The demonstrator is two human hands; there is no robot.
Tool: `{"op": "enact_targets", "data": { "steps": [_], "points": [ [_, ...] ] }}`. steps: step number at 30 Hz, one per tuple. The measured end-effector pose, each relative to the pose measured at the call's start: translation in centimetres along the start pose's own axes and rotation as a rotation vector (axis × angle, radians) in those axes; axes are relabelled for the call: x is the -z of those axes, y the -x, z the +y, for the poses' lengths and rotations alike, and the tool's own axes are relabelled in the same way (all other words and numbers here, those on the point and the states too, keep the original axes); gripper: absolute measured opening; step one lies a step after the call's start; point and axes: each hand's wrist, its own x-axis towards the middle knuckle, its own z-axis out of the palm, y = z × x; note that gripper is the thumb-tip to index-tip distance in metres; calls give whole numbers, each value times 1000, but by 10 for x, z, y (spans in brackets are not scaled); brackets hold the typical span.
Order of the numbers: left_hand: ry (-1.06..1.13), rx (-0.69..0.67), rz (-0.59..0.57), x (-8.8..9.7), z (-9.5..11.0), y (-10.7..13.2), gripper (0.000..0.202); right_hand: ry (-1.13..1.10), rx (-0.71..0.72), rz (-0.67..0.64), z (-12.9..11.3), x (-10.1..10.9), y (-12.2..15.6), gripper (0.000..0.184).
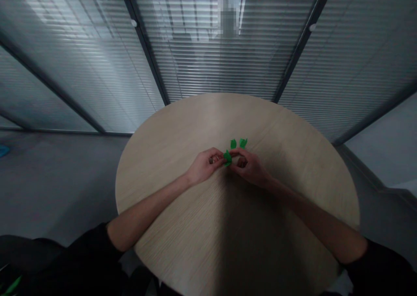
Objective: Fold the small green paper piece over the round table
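A small bright green piece (227, 157), which looks like folded paper, is held above the table between my two hands. My left hand (206, 165) pinches its left side with thumb and fingertips. From the right, my right hand (249, 166) grips the same piece, fingers curled and thumb below. Just beyond my right hand, two similar green pieces, a left one (233, 143) and a right one (243, 143), rest on the table. Their exact kind is too small to make out.
The round wooden table (182, 126) stands close to a glass partition with blinds (215, 70) and dark frames. A dark shadow covers the table's near right part. On the floor at far left lies a blue object (4, 150). Something green (13, 284) shows at the bottom left corner.
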Motion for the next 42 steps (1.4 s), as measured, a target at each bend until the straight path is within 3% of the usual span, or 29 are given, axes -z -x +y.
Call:
{"op": "enact_targets", "data": {
  "steps": [10, 14, 17, 20, 34, 42],
  "points": [
    [-36, -19, -20, 1, -1, 0, 20, -8, -5, 20, -3, -2, 1, 26],
    [-77, -27, 6, 1, -1, -3, 20, -13, -7, 26, -2, -2, 0, 31],
    [-110, -19, 35, 3, -4, -7, 20, 10, -31, 107, 1, 1, -3, 31],
    [-149, -9, 68, 6, -9, -12, 19, 45, -59, 184, 3, 5, -5, 18],
    [-405, -45, 70, 12, -31, -57, 12, -4, -61, 110, 4, 10, -6, 11],
    [-444, -78, 31, 11, -27, -56, 14, -21, -57, 104, 8, 9, -6, 13]
  ]
}}
